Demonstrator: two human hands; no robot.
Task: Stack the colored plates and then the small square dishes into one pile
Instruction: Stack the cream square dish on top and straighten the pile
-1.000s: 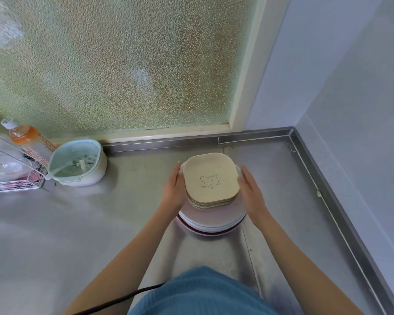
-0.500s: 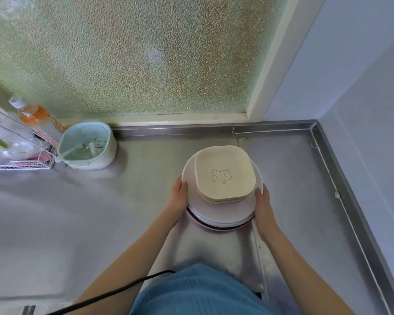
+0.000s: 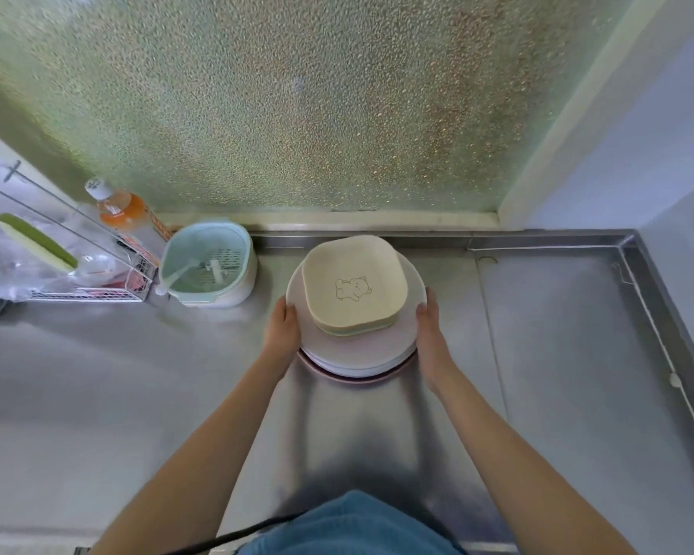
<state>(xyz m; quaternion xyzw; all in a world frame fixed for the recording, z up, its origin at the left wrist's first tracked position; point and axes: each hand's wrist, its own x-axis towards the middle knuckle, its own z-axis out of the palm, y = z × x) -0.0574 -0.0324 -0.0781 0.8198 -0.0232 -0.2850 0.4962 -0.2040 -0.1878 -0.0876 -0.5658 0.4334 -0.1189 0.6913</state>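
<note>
Both hands grip the finished pile and slide it toward the far wall.

The left hand and right hand curl around opposite edges of the round plates, having dropped lower on the rim than a second ago. The square dishes sit on top, and the pile now rests farther back on the tabletop, beside the green strainer basket; stacking looks complete.

Your square dishes sit on the plates on the bench | your left hand at the pile's left, right hand at its right | strainer bowl left of the pile, rack further left | window behind
</note>
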